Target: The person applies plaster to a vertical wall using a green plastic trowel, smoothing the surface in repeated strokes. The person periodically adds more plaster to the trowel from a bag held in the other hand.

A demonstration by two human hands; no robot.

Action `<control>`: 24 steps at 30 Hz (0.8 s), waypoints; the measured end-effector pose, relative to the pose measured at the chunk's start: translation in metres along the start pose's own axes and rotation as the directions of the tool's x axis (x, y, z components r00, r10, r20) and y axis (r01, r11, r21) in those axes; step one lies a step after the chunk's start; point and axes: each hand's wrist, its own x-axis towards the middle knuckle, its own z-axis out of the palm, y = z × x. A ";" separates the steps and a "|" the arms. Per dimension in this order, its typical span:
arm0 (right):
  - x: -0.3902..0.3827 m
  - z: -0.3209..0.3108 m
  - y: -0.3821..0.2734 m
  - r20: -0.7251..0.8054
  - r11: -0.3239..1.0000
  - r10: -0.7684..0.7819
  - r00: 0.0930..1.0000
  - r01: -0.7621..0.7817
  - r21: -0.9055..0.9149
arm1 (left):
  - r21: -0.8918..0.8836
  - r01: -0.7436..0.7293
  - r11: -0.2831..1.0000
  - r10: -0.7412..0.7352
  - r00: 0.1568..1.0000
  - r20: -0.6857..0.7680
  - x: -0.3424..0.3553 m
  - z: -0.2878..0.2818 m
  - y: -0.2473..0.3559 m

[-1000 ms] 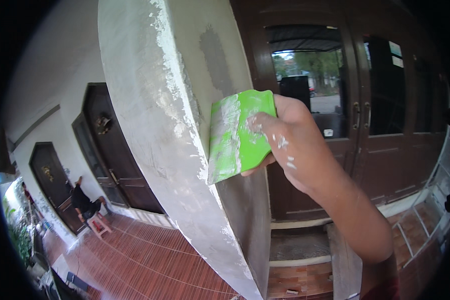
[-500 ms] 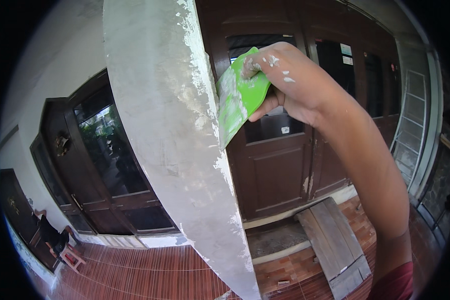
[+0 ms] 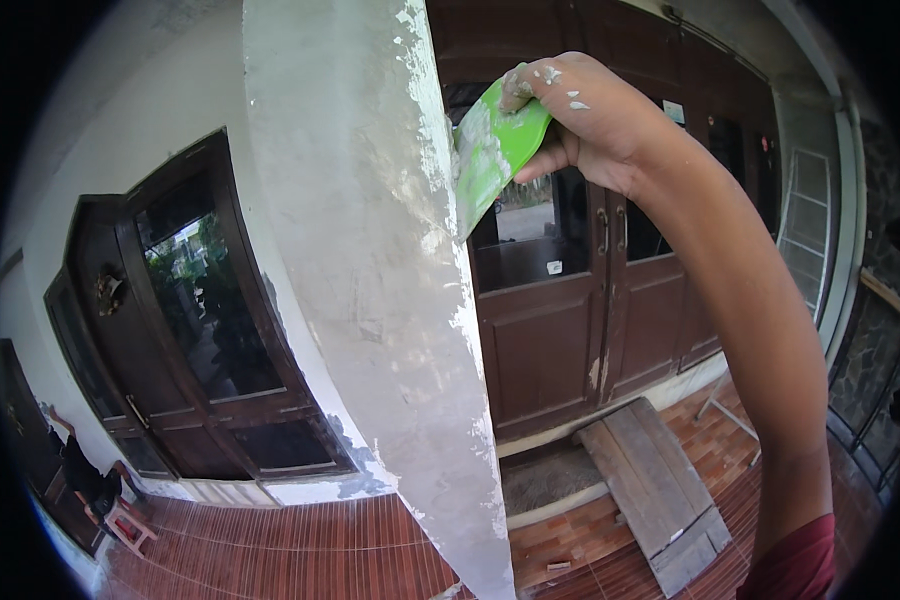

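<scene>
My right hand (image 3: 567, 112) grips a green flat plastic putty scraper (image 3: 505, 135), thumb on its near face and fingers behind. Whitish filler smears the scraper's blade and my thumb, with small white spots on the hand. The blade's edge rests at the right-hand corner of a grey plastered pillar (image 3: 355, 250). Rough white filler patches run down that corner. My left hand is out of the picture.
Brown wooden doors (image 3: 540, 345) with glass panes stand behind the pillar, and another dark door (image 3: 205, 300) at left. Weathered boards (image 3: 655, 490) slope over a step. A ladder (image 3: 805, 225) leans at right. Far left, a person (image 3: 85, 470) sits on a stool (image 3: 128, 528).
The scraper and my right hand sit higher in the picture, still at the pillar's corner. The whole view has shifted somewhat, with the pillar's upper part further right.
</scene>
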 end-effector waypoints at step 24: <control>-0.030 -0.019 0.026 -0.239 0.813 -0.120 0.964 0.233 0.533 | -0.005 -0.015 1.000 0.015 1.000 -0.016 -0.020 -0.007 -0.008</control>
